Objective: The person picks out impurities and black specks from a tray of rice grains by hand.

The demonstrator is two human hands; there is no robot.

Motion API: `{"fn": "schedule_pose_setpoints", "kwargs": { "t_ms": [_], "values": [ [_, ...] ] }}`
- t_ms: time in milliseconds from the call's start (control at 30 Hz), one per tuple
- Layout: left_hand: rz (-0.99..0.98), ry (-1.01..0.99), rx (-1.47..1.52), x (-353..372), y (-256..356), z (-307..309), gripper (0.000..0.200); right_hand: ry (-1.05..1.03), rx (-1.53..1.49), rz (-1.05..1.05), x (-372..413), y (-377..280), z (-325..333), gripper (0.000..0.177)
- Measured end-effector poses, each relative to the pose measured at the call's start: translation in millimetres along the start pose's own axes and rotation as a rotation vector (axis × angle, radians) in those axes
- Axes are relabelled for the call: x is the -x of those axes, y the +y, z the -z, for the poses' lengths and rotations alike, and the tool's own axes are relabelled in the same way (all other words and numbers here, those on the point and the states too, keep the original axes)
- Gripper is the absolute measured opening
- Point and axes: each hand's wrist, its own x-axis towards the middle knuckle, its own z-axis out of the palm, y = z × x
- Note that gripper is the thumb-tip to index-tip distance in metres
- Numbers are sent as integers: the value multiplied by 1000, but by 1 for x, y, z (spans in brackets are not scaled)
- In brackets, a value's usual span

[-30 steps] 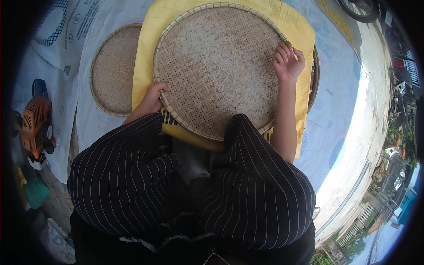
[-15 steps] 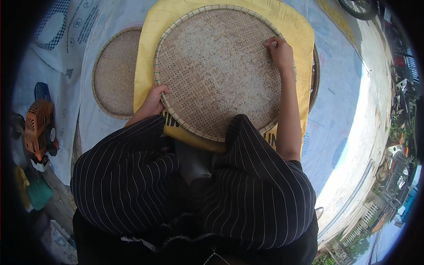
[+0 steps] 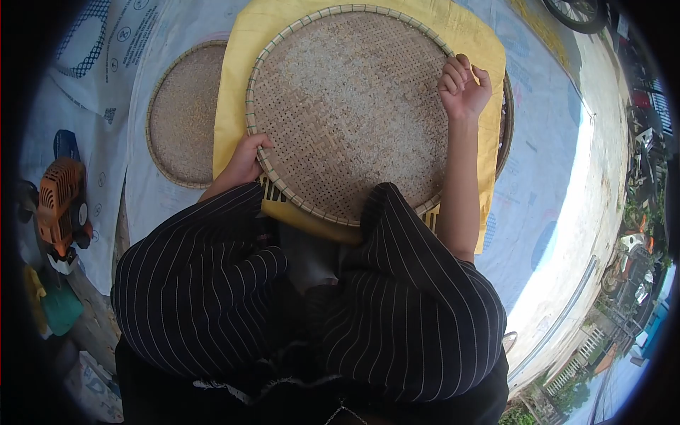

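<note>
A large round woven bamboo tray (image 3: 297, 152) rests tilted across my lap, with pale broken rice grains (image 3: 368, 113) spread over its upper and right parts. My left hand (image 3: 248, 156) grips its left rim, thumb over the edge. At the upper right rim my right hand (image 3: 464, 88) is raised with the palm turned up. Its fingers are loosely curled and the thumb stands apart; no object shows in it. Beneath the tray lies a yellow sack (image 3: 489, 57) with dark lettering partly covered.
A second round tray (image 3: 180, 120) with yellowish grain sits at left; another tray's edge (image 3: 507, 127) peeks out at right. White printed sheeting (image 3: 531, 163) covers the ground. An orange-and-black machine (image 3: 60, 202) stands far left. A wheel (image 3: 577, 10) shows at top right.
My right hand has lifted from its pinch over the tray, moved outward to the right rim and turned palm up with the fingers loosened. My left hand keeps its hold.
</note>
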Motion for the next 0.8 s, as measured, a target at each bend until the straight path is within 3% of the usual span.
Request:
{"fn": "schedule_pose_setpoints", "kwargs": {
  "t_ms": [33, 100, 133, 200, 233, 300, 400, 600, 733, 800],
  "values": [
    [-1, -1, -1, 0, 0, 0, 52, -1, 0, 1, -4, -5, 2, 7],
    [10, -2, 3, -1, 0, 2, 51, 270, 327, -160, -13, -15, 3, 13],
    [7, 0, 3, -2, 0, 3, 51, 268, 326, -162, -16, -15, 6, 13],
    [-5, -3, -1, -2, -1, 3, 50, 497, 1561, -45, -20, -6, 0, 17],
    [-3, -1, -1, -1, -1, 3, 50, 498, 1560, -47, -23, -3, 3, 17],
    [4, 10, 7, 1, 1, -2, 48, 329, 2382, 238, -28, 3, 10, 17],
    [-4, 19, -14, -3, -1, 4, 48, 432, 2387, 107, -35, 7, 8, 15],
    [-4, 15, -21, 1, 1, 0, 49, 514, 2343, 72, -42, 5, 16, 18],
    [4, 18, 0, 0, 1, 0, 49, 496, 2183, 165, -35, -1, 23, 19],
    [-14, 18, -2, 1, 0, -2, 50, 271, 762, -34, -24, -5, 19, 19]
  ]
}}
